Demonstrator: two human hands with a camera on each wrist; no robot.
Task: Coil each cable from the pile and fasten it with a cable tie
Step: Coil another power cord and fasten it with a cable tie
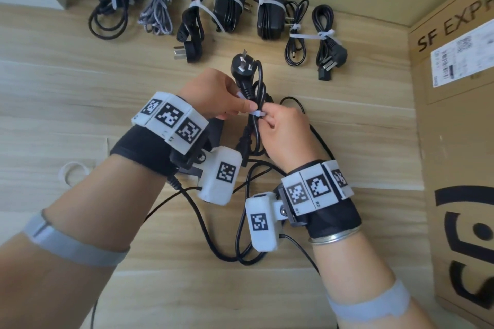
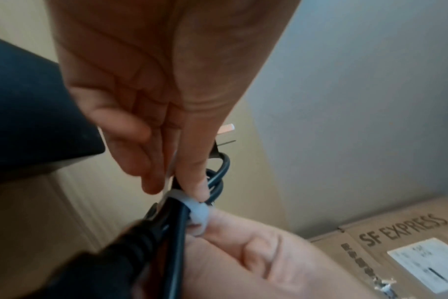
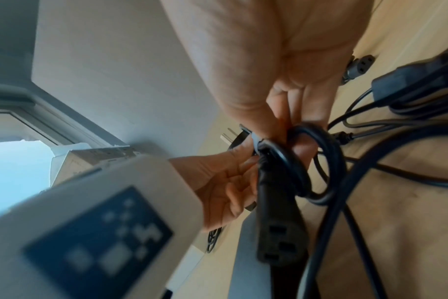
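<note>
Both hands up close: left hand (image 1: 213, 93) and right hand (image 1: 286, 128) pinch a white cable tie (image 1: 256, 114) around the coiled black cable (image 1: 255, 88), held above the worktop (image 1: 66, 88). Tied bundles (image 1: 227, 8) sit along the far edge.

Your cardboard box (image 1: 454, 141) is cut off by the head view's right edge. Its shipping label (image 1: 462, 59) print is unreadable. Beside the box, your fingers hide the cable tie (image 1: 257, 114) ends.

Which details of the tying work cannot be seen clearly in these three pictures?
- Whether the white plastic cable tie is locked: head view, fingertips of the left hand and right hand cover its head.
- The same tie: left wrist view, blurred.
- Print on the white label of the brown cardboard box: too small, cut by the right edge.
- Loose black cables: wrist cameras hide their count.
</note>
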